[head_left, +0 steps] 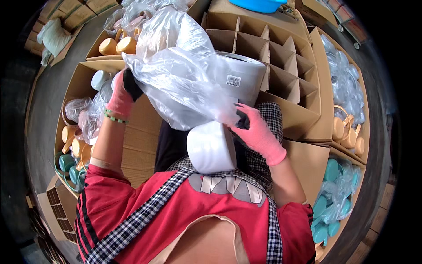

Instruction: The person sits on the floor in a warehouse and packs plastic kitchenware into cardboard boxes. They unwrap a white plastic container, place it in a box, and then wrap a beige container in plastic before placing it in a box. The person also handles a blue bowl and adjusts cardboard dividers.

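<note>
A clear plastic bag (pixel 176 79) is stretched between my two hands. My left hand (pixel 125 90), in a pink glove with black fingers, is closed on the bag's left edge. My right hand (pixel 257 132), gloved the same way, pinches its lower right end. Just below that end, a white round vessel (pixel 211 147) lies tilted against my lap; whether the bag touches it I cannot tell. Behind the bag stands a larger white cylindrical container (pixel 244 77) with a barcode label, partly covered by the plastic.
Ahead to the right is a cardboard box with dividers (pixel 281 66). Boxes on the left hold orange mugs (pixel 125 45) and teal cups (pixel 67 163). More bagged ware, including teal pieces (pixel 325 207), fills boxes at right. A blue basin (pixel 259 4) sits at the far edge.
</note>
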`<state>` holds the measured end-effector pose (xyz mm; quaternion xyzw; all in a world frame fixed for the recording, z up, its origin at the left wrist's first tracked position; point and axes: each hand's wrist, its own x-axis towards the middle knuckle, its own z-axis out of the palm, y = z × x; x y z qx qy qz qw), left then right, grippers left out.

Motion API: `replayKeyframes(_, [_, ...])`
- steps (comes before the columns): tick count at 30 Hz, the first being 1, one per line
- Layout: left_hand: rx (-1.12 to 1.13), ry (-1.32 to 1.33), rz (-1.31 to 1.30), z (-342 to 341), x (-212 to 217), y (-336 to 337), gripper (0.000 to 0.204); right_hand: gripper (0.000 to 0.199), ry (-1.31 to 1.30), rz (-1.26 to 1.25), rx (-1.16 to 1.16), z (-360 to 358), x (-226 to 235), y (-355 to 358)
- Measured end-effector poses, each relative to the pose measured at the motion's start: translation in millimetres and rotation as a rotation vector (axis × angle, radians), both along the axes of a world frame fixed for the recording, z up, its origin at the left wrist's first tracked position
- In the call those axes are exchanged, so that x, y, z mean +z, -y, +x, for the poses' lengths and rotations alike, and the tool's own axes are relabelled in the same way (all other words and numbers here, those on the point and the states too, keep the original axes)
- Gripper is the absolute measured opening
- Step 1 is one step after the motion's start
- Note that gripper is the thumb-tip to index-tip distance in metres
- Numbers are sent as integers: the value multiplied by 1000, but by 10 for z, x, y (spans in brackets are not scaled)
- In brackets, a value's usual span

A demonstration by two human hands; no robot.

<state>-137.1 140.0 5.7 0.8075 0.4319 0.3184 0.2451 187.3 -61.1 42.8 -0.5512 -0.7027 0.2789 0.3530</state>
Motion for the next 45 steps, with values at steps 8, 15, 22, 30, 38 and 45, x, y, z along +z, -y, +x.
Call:
replayKeyframes(8, [-142, 598, 334, 679, 1035, -741, 28, 51, -402, -64, -251, 808, 736, -1095])
replayKeyframes(15, [62, -75, 1185, 1631, 757, -482, 32, 38, 711, 1105, -375, 1424, 548, -1551])
replayKeyframes(22, [-212, -617, 116, 1701, -1016, -653, 28, 25, 426, 88, -338, 1418, -1436, -1165])
replayKeyframes(30, [-721, 81, -256, 1324, -428, -35, 12, 18, 424, -138, -2, 953, -444, -318])
replayKeyframes(38, [-813, -368, -26, 1117, -251, 586, 19, 32, 626, -222, 117, 643, 412, -137])
replayKeyframes(45, [-802, -236, -86, 1013, -255, 652, 17, 9, 1049, 472, 868, 56, -369, -527])
